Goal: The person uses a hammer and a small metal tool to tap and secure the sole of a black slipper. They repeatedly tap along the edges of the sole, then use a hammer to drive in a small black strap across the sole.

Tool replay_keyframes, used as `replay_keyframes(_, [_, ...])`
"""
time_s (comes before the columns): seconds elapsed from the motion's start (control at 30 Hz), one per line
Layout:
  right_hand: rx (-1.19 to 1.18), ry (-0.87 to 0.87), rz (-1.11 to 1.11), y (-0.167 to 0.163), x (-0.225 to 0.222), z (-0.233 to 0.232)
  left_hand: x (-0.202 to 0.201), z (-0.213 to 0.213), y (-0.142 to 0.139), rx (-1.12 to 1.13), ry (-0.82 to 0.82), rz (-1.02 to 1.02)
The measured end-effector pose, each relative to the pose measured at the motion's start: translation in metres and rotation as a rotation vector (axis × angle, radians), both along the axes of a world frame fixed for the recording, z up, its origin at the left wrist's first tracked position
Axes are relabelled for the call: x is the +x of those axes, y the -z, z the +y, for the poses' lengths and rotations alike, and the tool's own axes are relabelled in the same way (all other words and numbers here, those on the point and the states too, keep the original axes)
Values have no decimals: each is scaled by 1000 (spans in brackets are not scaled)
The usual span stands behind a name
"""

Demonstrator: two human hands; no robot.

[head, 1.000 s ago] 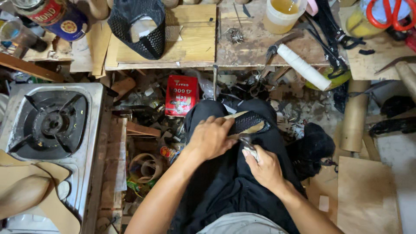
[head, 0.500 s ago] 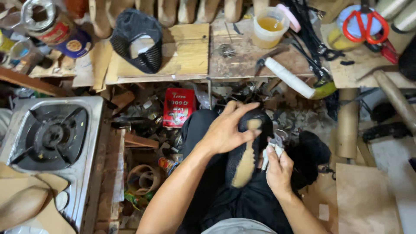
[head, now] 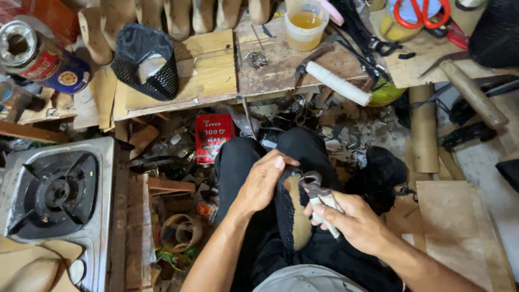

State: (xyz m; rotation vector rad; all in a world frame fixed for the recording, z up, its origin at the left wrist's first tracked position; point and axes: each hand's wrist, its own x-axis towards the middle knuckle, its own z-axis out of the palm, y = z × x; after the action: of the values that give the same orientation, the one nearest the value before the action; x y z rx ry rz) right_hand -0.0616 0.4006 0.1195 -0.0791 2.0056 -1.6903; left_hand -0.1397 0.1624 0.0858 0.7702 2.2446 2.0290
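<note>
Lasting is the step, I judge: my left hand (head: 263, 186) clasps the shoe (head: 292, 213) sole-up on my lap, while my right hand (head: 351, 221) grips pincers (head: 319, 194) at its edge. Next calls for a firm, even pull there.

I sit in a cramped shoemaker's workshop. My landmark is the scarred, low wooden workbench (head: 216, 75). Along its far edge stands a row of pale wooden shoe lasts (head: 178, 16); on it rests a black mesh shoe upper (head: 143, 62), with a plastic cup of amber glue (head: 306, 22) and red-handled scissors (head: 419, 13) further right. Below it, leather scraps litter the floor (head: 346, 130), and a steel gas burner (head: 57, 197) sits lower left.
</note>
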Motion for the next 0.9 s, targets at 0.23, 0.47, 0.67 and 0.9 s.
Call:
replay_keyframes(0.23, [359, -168, 59, -45, -1, 3, 16, 21, -22, -103, -69, -2])
replay_keyframes(0.47, [1050, -332, 722, -85, 2, -3, 27, 37, -40, -244, -187, 20])
replay_keyframes(0.67, [1294, -504, 770, -92, -5, -4, 31, 39, -36, -323, -200, 58])
replay_keyframes(0.9, [776, -271, 827, -44, -13, -12, 15, 17, 23, 12, -161, -127])
